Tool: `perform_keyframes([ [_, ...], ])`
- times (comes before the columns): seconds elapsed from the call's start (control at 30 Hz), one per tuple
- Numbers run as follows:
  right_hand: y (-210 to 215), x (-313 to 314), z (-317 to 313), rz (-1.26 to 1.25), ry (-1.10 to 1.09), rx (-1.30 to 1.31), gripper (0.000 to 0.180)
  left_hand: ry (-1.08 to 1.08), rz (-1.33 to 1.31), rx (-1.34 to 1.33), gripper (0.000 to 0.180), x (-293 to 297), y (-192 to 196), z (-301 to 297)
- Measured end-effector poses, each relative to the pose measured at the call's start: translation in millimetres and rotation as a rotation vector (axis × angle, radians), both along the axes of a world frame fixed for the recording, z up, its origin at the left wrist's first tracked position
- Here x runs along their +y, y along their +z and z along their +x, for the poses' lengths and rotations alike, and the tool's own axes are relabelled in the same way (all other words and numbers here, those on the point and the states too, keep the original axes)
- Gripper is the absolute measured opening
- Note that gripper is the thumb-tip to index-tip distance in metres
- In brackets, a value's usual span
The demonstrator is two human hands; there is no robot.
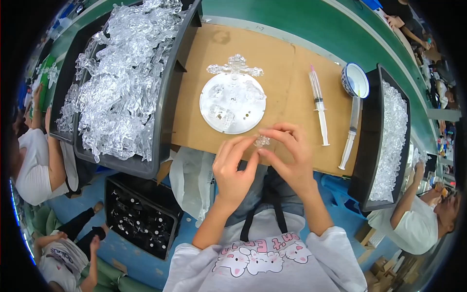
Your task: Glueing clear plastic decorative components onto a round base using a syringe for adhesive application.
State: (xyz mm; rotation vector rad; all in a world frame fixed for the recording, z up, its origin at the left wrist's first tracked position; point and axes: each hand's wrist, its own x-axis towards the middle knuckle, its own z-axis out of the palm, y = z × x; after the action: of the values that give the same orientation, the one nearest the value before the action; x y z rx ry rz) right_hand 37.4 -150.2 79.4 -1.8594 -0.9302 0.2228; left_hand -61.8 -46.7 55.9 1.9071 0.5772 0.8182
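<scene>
Between both hands, just above the near edge of the cardboard, is a small clear plastic piece (261, 140) with a knobbly outline. My left hand (232, 165) pinches it from the left with the fingertips. From the right, my right hand (295, 158) grips it between thumb and forefinger. Beyond my hands a round white disc (208, 106) lies on the cardboard with several clear parts on it. A branched clear plastic piece (237, 63) rests at its far edge. Finer details of the held piece are too small to make out.
A large black bin (168, 92) heaped with clear pieces stands left; a smaller black bin (364, 163) of clear pieces stands right. Two syringes (319, 107) lie on the cardboard (287, 63), one tip in a blue-rimmed bowl (346, 82). A floor crate (141, 194) sits lower left. People work nearby.
</scene>
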Motion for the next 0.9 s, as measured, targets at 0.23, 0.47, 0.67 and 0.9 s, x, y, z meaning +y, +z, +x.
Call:
perform_keyframes([
  [0.23,-16,27,32,-0.088,-0.071,0.030,0.022,0.252,0.438,0.114,0.032,30,4,-18],
  [0.47,-31,41,36,-0.093,-0.095,0.003,0.018,0.019,0.279,0.203,0.036,57,-24,-9],
  [0.67,-28,43,43,-0.168,-0.024,-0.074,0.017,0.076,0.334,0.218,0.036,45,-23,-7],
  [0.9,-36,37,39,-0.148,-0.074,-0.079,0.015,0.107,0.359,0.244,0.037,37,-17,-9],
])
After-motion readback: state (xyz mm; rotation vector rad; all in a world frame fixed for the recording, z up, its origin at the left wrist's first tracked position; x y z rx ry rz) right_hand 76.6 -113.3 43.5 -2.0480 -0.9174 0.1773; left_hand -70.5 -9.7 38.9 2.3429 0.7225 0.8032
